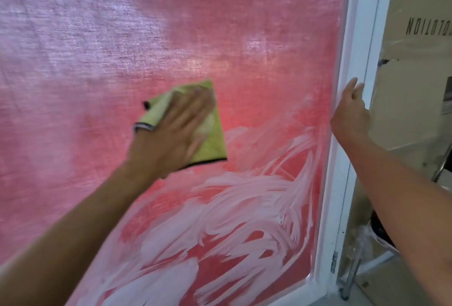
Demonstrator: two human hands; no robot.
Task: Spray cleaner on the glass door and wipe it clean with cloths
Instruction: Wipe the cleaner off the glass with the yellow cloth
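Cloth (210, 134) clear of frame (342, 134)

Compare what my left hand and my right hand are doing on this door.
The left hand lies flat on the green cloth, pressing it against the glass; the right hand holds no cloth and grips the white door frame. The left is motion-blurred, the right sharp. Both touch the door.

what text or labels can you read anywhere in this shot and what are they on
"OLUTION", seen mirrored and cut off at its start, on the cardboard box right of the white door frame.
White label on the same box: print too small and blurred to read.
Green cloth and glass door: no text.
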